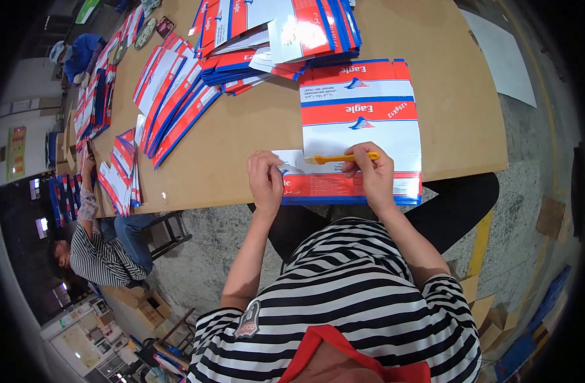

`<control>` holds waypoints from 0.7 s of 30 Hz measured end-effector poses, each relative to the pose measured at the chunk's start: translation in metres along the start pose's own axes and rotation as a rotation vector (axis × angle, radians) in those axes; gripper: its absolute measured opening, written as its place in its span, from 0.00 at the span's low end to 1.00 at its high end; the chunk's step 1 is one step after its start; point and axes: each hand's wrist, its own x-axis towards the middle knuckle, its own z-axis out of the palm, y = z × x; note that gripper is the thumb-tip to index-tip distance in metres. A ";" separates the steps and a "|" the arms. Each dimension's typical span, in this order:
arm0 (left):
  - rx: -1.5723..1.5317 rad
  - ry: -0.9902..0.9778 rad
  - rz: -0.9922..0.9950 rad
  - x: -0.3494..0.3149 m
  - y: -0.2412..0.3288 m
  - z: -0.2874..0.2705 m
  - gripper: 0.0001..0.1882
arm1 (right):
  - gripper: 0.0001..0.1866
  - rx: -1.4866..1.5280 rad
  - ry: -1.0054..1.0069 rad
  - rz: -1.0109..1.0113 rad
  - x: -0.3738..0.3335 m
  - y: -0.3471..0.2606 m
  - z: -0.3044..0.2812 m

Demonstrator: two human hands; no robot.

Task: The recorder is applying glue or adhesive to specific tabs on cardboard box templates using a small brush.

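Note:
A flat, unfolded carton sheet (362, 140) in red, white and blue lies at the table's front edge before me. My right hand (374, 175) grips a small brush (343, 157) by its yellow handle. The brush lies nearly level over the sheet, its pale tip pointing left by the side flap. At the sheet's left side, my left hand (266, 184) has its fingers curled and pinched at the white flap (290, 157). Part of that flap is hidden behind the fingers.
A tall stack of flat cartons (267, 38) lies at the far side of the brown table (458, 127). Fanned cartons (171, 96) spread to its left. Another person (107, 255) sits at the left edge; a person in blue (85, 54) is farther off. Open boxes (493, 319) stand at right.

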 end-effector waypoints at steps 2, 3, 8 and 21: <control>-0.008 0.014 0.000 -0.001 0.000 -0.001 0.10 | 0.13 -0.035 -0.013 -0.010 -0.002 -0.001 0.005; -0.011 0.032 0.010 0.000 0.001 -0.001 0.10 | 0.13 -0.076 -0.032 -0.026 -0.003 -0.001 0.006; -0.011 0.065 0.004 -0.003 0.000 -0.003 0.10 | 0.13 -0.081 -0.105 0.003 -0.009 0.007 0.008; 0.004 0.082 0.010 -0.004 0.001 -0.002 0.10 | 0.10 -0.192 -0.156 -0.195 -0.006 0.010 0.011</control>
